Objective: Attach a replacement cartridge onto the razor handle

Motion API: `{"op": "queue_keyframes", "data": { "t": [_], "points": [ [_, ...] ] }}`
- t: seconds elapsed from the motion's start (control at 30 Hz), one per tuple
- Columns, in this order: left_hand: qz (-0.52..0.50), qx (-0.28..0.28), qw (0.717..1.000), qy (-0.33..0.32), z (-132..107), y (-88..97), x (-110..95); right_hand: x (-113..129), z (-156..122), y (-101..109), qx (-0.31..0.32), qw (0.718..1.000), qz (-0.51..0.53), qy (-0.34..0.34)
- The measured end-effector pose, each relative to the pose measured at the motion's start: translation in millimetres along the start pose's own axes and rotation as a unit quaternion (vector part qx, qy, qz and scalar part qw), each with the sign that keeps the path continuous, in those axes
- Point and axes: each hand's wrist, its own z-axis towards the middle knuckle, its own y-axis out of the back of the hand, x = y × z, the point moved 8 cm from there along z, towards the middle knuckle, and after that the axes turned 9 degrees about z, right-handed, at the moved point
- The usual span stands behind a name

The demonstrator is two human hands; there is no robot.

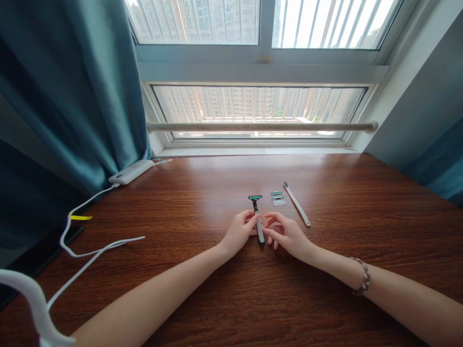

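A razor (259,230) with a grey handle, black neck and green-striped head is held over the table, its head pointing toward the window. My left hand (240,231) pinches the handle from the left, thumb on top. From the right, my right hand (285,234) reaches the handle with its fingertips; its fingers are apart and curved, and I cannot tell how firmly they touch. Beyond my right hand lies a clear plastic case (278,199) with green-striped razor cartridges. A white toothbrush (297,204) with a dark head lies to the right of the case.
The brown wooden table (202,193) reaches to the window sill. At the back left lies a white power bank (132,172) with a white cable (66,231) plugged in. A yellow strip (81,218) is near the cable. A blue curtain (79,86) hangs at left.
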Motion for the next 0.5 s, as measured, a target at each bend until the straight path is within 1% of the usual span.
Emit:
{"op": "queue_keyframes", "data": {
  "t": [0.03, 0.07, 0.1, 0.13, 0.17, 0.2, 0.27, 0.37, 0.43, 0.5],
  "points": [
    [-0.012, -0.010, 1.000, 0.005, 1, 1.1, 1, 3, 2, 4, -0.003, 0.999, -0.031, 0.007],
    [-0.030, -0.020, 0.999, 0.009, 1, 2.1, 2, 8, 4, 10, -0.010, 0.996, -0.091, 0.017],
    [-0.052, -0.029, 0.998, 0.015, 1, 3.1, 3, 13, 7, 18, -0.022, 0.985, -0.166, 0.027],
    [-0.073, -0.038, 0.996, 0.023, 2, 3.9, 4, 21, 10, 28, -0.043, 0.962, -0.265, 0.042],
    [-0.089, -0.046, 0.994, 0.034, 1, 4.6, 5, 27, 12, 37, -0.061, 0.924, -0.375, 0.050],
    [-0.096, -0.054, 0.993, 0.047, 1, 5.2, 6, 32, 15, 48, -0.078, 0.905, -0.415, 0.048],
    [-0.088, -0.065, 0.992, 0.070, 1, 5.6, 7, 37, 19, 69, -0.110, 0.880, -0.461, 0.035],
    [-0.055, -0.077, 0.992, 0.083, 3, 4.4, 5, 34, 21, 94, -0.152, 0.850, -0.504, -0.001],
    [-0.036, -0.088, 0.992, 0.081, 8, 3.5, 3, 28, 20, 102, -0.168, 0.832, -0.529, -0.028],
    [-0.014, -0.107, 0.991, 0.076, 16, 3.5, 1, 23, 18, 107, -0.174, 0.817, -0.547, -0.055]
  ]
}}
